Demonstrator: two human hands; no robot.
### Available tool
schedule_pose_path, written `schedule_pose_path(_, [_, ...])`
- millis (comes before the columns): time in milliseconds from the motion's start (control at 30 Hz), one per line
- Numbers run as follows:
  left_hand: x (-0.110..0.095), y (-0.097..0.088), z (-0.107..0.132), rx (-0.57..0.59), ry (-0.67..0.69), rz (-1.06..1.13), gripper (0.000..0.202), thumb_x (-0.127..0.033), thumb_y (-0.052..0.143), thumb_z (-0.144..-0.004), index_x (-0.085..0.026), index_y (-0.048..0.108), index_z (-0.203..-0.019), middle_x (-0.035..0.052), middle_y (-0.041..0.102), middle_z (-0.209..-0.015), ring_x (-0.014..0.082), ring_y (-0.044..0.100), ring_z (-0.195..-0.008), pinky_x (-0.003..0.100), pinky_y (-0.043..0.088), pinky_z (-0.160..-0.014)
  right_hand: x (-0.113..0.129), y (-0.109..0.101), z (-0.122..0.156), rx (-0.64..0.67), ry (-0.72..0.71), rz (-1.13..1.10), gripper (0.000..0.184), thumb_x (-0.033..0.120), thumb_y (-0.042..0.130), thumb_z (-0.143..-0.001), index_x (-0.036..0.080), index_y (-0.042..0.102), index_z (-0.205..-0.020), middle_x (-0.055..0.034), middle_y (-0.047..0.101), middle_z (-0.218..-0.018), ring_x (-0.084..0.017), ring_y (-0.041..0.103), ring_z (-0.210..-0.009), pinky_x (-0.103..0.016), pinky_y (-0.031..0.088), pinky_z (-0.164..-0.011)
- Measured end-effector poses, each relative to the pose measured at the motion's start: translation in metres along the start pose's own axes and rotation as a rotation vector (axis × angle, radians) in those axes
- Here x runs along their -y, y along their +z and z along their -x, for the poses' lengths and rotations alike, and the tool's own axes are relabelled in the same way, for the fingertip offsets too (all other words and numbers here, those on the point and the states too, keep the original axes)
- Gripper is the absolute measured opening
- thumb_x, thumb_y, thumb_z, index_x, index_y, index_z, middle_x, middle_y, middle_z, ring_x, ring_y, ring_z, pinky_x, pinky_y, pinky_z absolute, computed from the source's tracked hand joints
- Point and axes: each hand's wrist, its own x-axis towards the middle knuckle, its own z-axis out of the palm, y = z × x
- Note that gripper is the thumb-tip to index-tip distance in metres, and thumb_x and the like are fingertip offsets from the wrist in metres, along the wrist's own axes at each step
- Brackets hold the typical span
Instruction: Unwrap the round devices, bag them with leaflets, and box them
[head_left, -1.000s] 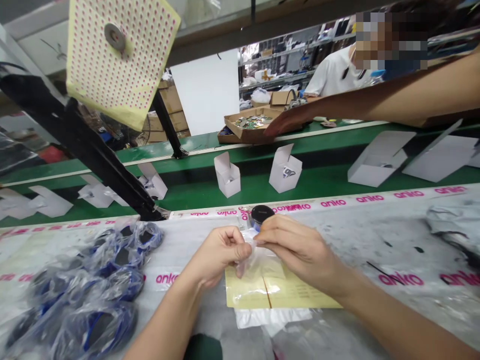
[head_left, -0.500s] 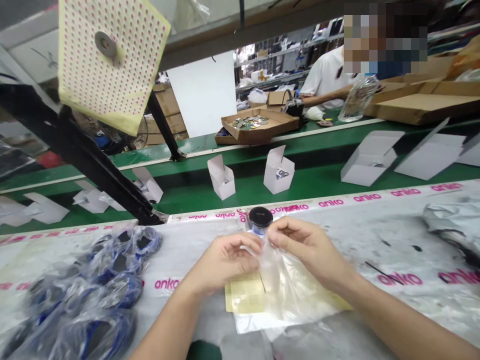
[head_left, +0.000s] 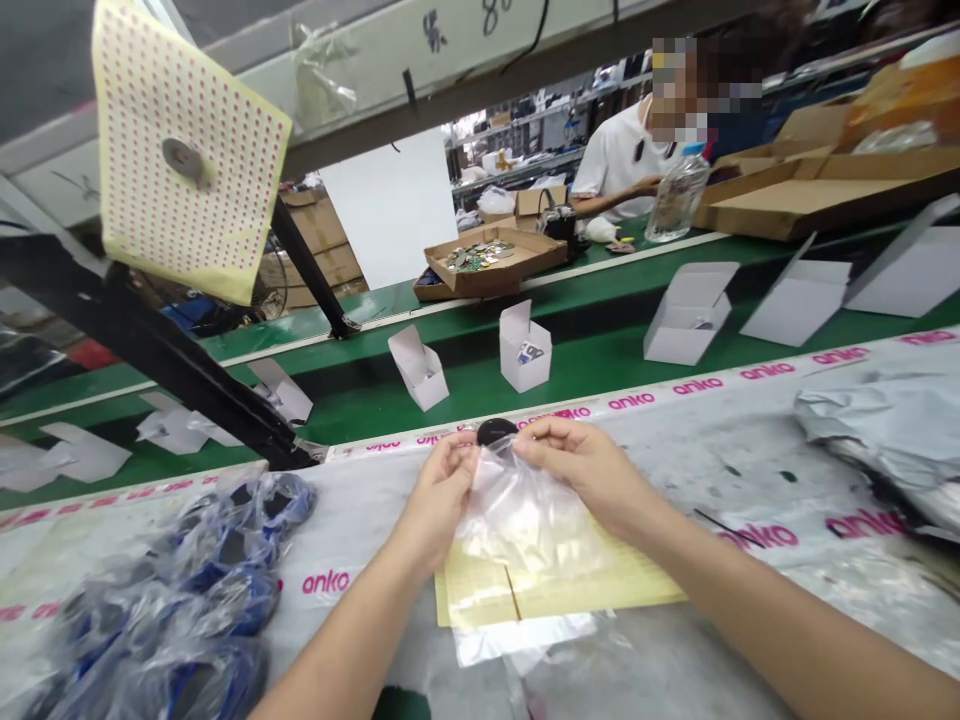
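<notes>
A clear plastic bag (head_left: 525, 510) hangs between my two hands, its mouth spread at the top. My left hand (head_left: 442, 490) pinches one side of the bag's edge. On the other side, my right hand (head_left: 577, 460) grips the edge between thumb and fingers. Just behind the bag's mouth stands a round item with a black top (head_left: 496, 431), partly hidden by the bag and fingers. Yellow sheets (head_left: 555, 590) lie on the worktable beneath the bag.
Several blue-and-black items in plastic (head_left: 202, 590) lie at the left. Open white boxes (head_left: 525, 365) stand on the green conveyor (head_left: 472, 385). A black post (head_left: 187, 350) rises at left. Grey plastic (head_left: 885, 430) lies at right. A person (head_left: 622, 160) sits across.
My left hand has moved from beside the bag to its edge, and the bag's mouth is spread wider. The view has shifted, with the boxes now farther left.
</notes>
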Motion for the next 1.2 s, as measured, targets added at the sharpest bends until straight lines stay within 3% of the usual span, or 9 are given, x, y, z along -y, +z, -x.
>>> schedule_pose_path(67, [-0.003, 0.001, 0.004, 0.102, -0.048, -0.06, 0.056, -0.048, 0.092, -0.06, -0.018, 0.069, -0.102, 0.0018, 0.069, -0.087, 0.0146, 0.061, -0.076, 0.026, 0.046, -0.071, 0.002, 0.002, 0.002, 0.056, -0.031, 0.001, 0.037, 0.053, 0.081, -0.071, 0.02, 0.071, -0.083, -0.0003, 0.062, -0.072, -0.013, 0.048, -0.061, -0.026, 0.036, -0.053])
schedule_pose_path(167, [-0.007, 0.001, 0.011, 0.214, -0.04, -0.061, 0.038, -0.039, 0.093, -0.061, -0.015, 0.069, -0.08, 0.0026, 0.068, -0.079, 0.013, 0.058, -0.07, 0.025, 0.045, -0.069, 0.002, 0.002, 0.003, 0.115, -0.038, -0.031, 0.04, 0.055, 0.083, -0.068, 0.019, 0.072, -0.081, -0.0017, 0.065, -0.073, -0.014, 0.052, -0.063, -0.027, 0.038, -0.055])
schedule_pose_path(267, [-0.008, -0.001, 0.015, 0.219, 0.003, 0.131, 0.035, -0.029, 0.092, -0.058, -0.016, 0.061, -0.066, 0.0019, 0.067, -0.077, 0.0132, 0.06, -0.073, 0.025, 0.046, -0.072, 0.003, -0.004, 0.001, 0.297, 0.084, -0.095, 0.044, 0.055, 0.088, -0.061, 0.017, 0.07, -0.075, 0.0004, 0.063, -0.066, -0.012, 0.051, -0.057, -0.025, 0.038, -0.053])
schedule_pose_path(400, [-0.004, -0.001, 0.013, 0.201, -0.132, 0.306, 0.034, -0.029, 0.087, -0.06, -0.017, 0.056, -0.066, -0.0043, 0.053, -0.058, 0.0089, 0.05, -0.058, 0.021, 0.043, -0.06, 0.007, -0.017, 0.0, 0.45, 0.161, -0.09, 0.035, 0.046, 0.087, -0.067, 0.016, 0.07, -0.076, 0.0025, 0.061, -0.064, -0.009, 0.048, -0.053, -0.022, 0.034, -0.051])
schedule_pose_path(500, [0.0, -0.001, 0.007, 0.128, -0.148, 0.178, 0.035, -0.032, 0.086, -0.063, -0.017, 0.055, -0.069, -0.0059, 0.049, -0.058, 0.0069, 0.046, -0.052, 0.02, 0.042, -0.054, 0.009, -0.021, -0.003, 0.335, 0.131, -0.075, 0.031, 0.042, 0.085, -0.069, 0.016, 0.068, -0.075, 0.0035, 0.058, -0.062, -0.007, 0.046, -0.053, -0.021, 0.034, -0.052])
schedule_pose_path(633, [0.006, 0.0, -0.01, -0.016, -0.022, -0.123, 0.04, -0.042, 0.084, -0.062, -0.017, 0.058, -0.079, -0.0005, 0.061, -0.071, 0.0131, 0.059, -0.06, 0.027, 0.051, -0.058, -0.001, -0.014, -0.014, 0.066, 0.051, 0.013, 0.029, 0.043, 0.078, -0.069, 0.019, 0.062, -0.075, 0.0047, 0.055, -0.052, -0.01, 0.048, -0.048, -0.023, 0.04, -0.051])
schedule_pose_path(767, [0.009, 0.001, -0.036, -0.139, 0.126, -0.231, 0.039, -0.047, 0.081, -0.066, -0.018, 0.059, -0.079, -0.0021, 0.059, -0.07, 0.0103, 0.053, -0.056, 0.021, 0.042, -0.05, -0.014, -0.004, -0.028, -0.105, -0.044, 0.164, 0.02, 0.039, 0.064, -0.076, 0.022, 0.055, -0.079, 0.0047, 0.055, -0.047, -0.014, 0.052, -0.044, -0.025, 0.043, -0.048])
schedule_pose_path(967, [0.006, 0.001, -0.059, -0.123, 0.219, -0.366, 0.03, -0.038, 0.081, -0.067, -0.016, 0.061, -0.071, -0.0018, 0.059, -0.062, 0.0098, 0.051, -0.056, 0.021, 0.038, -0.053, -0.009, -0.011, -0.034, -0.011, -0.084, 0.329, 0.022, 0.042, 0.065, -0.082, 0.02, 0.06, -0.084, 0.0041, 0.055, -0.051, -0.016, 0.054, -0.048, -0.025, 0.043, -0.047])
schedule_pose_path(1200, [0.0, 0.001, -0.072, -0.066, 0.131, -0.571, 0.011, -0.028, 0.064, -0.081, -0.019, 0.057, -0.077, -0.0026, 0.056, -0.056, 0.0112, 0.046, -0.04, 0.023, 0.034, -0.044, -0.007, -0.018, -0.045, -0.038, -0.087, 0.603, 0.019, 0.02, 0.052, -0.089, 0.016, 0.067, -0.099, -0.0029, 0.065, -0.069, -0.018, 0.062, -0.06, -0.029, 0.048, -0.058])
